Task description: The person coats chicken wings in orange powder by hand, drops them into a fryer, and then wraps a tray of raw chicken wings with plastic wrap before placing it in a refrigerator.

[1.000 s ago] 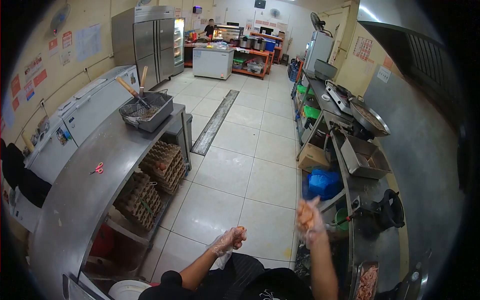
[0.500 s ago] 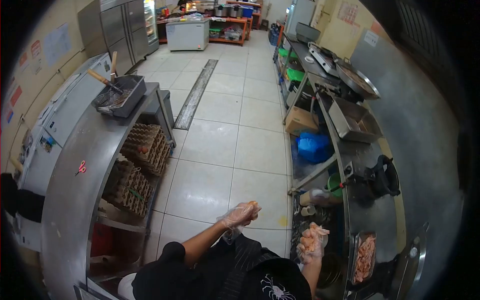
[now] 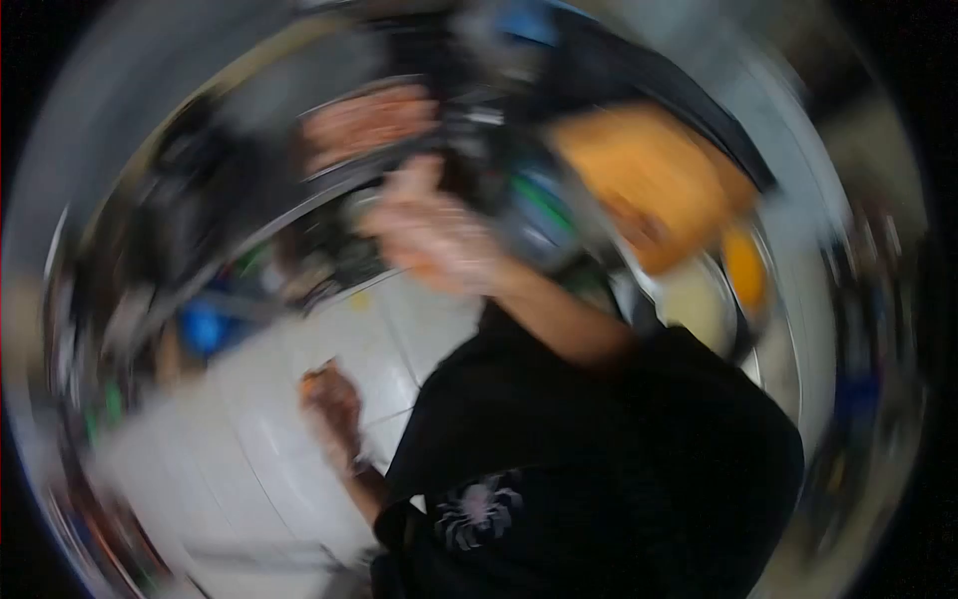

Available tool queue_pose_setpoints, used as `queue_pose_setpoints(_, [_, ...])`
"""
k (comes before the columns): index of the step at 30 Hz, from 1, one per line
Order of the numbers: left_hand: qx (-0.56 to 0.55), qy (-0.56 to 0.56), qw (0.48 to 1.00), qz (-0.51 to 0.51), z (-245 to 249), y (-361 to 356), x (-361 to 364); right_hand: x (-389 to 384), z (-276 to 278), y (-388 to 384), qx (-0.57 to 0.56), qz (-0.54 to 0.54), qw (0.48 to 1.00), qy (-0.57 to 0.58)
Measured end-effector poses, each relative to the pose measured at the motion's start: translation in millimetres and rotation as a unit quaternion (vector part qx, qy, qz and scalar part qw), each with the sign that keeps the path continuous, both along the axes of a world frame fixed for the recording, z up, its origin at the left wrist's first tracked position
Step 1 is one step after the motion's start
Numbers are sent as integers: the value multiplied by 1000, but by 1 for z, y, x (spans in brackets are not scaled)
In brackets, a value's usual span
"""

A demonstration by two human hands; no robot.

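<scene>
White floor (image 3: 269, 449) gives free room around the left hand (image 3: 334, 404), which is curled on an orange bit (image 3: 313, 378). The right hand (image 3: 439, 235) is well apart, near a pink tray (image 3: 369, 120); its grip I cannot tell. An orange shape (image 3: 649, 185) is beside it. All is blurred.

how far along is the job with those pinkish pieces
Done: a tray already holds pinkish pieces. In hand: the right hand is near that tray, and an orange bit shows at the left hand. Left: too blurred to tell; grips unclear too.
</scene>
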State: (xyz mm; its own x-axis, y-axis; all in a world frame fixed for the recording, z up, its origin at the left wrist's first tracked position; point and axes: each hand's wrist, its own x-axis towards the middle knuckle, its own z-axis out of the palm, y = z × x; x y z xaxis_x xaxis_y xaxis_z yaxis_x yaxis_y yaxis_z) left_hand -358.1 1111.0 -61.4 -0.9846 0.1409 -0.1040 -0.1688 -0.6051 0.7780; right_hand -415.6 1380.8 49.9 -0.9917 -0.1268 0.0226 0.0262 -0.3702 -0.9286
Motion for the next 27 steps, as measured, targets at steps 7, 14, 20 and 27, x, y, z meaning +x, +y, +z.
queue_pose_setpoints(7, [-240,93,919,-298,27,155,-102,53,1,148,207,-276,936,-64])
queue_pose_setpoints(14, [-317,127,817,-464,77,338,-126,151,-36,274,196,-694,686,-93])
queue_pose_setpoints(20, [-461,530,534,-471,49,477,-150,178,-52,328,182,-713,667,-117])
queue_pose_setpoints(27, [-445,712,280,-466,-41,585,-132,159,-54,336,363,-640,637,-229])
